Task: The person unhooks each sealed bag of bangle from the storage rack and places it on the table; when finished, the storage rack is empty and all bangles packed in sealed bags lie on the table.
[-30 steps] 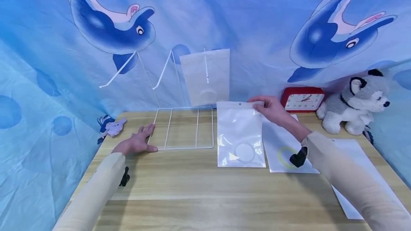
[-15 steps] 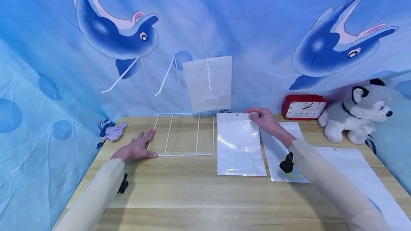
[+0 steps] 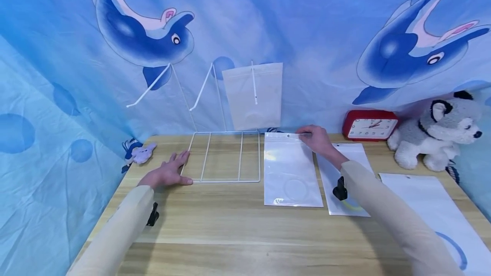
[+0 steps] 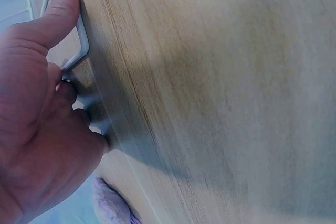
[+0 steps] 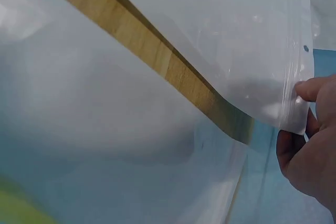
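At the left, my left hand (image 3: 168,173) rests on the front left corner of a white wire display rack (image 3: 226,181). In the left wrist view the thumb (image 4: 62,9) lies along the front wire, and the other fingers reach past the side wire. My right hand (image 3: 316,139) pinches the top right corner of a white zip bag (image 3: 285,161), which has a hang hole in its header and a faint ring shape near its bottom. The bag's corner is lifted in the right wrist view. A similar bag (image 3: 252,116) hangs from the rack's right hook.
Two more white bags lie at the right: one with a yellow ring (image 3: 353,205), partly under my right arm, one with a blue ring (image 3: 454,248). Behind stand a red clock (image 3: 370,125) and a plush husky (image 3: 433,133). A small purple plush (image 3: 142,153) lies back left.
The zip bag's top edge has come down a little, and my right hand has shifted slightly left with it. The left hand stays on the rack. The head view has tilted slightly.
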`<state>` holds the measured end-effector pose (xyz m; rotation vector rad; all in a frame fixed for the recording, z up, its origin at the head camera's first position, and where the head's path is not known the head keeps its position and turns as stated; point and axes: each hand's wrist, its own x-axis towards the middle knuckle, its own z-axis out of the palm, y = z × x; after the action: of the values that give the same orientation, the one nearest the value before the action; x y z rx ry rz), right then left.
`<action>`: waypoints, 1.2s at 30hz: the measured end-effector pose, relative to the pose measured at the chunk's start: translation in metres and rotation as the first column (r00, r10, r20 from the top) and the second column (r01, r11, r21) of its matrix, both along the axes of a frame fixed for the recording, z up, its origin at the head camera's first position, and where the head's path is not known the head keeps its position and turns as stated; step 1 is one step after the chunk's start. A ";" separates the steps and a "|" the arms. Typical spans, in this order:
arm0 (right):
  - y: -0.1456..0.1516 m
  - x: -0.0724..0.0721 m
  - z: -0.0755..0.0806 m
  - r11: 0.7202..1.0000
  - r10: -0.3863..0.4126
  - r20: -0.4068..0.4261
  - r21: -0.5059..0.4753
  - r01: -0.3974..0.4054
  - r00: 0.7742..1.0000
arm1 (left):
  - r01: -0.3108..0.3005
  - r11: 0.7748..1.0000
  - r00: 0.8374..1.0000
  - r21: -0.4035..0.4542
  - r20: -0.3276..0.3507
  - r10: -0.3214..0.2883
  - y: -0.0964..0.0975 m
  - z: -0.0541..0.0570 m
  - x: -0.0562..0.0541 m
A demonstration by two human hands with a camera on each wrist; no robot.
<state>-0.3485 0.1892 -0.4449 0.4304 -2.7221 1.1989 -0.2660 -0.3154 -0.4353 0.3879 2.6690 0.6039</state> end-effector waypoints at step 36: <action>-0.028 0.011 0.066 1.000 0.002 -0.218 -0.029 -0.009 0.976 | 0.011 1.000 1.000 0.001 -0.001 -0.011 0.003 0.002 0.006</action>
<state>-0.3371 0.1610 -0.3788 0.5323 -2.5152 1.1195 -0.2598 -0.3122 -0.4337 0.4027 2.6660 0.6027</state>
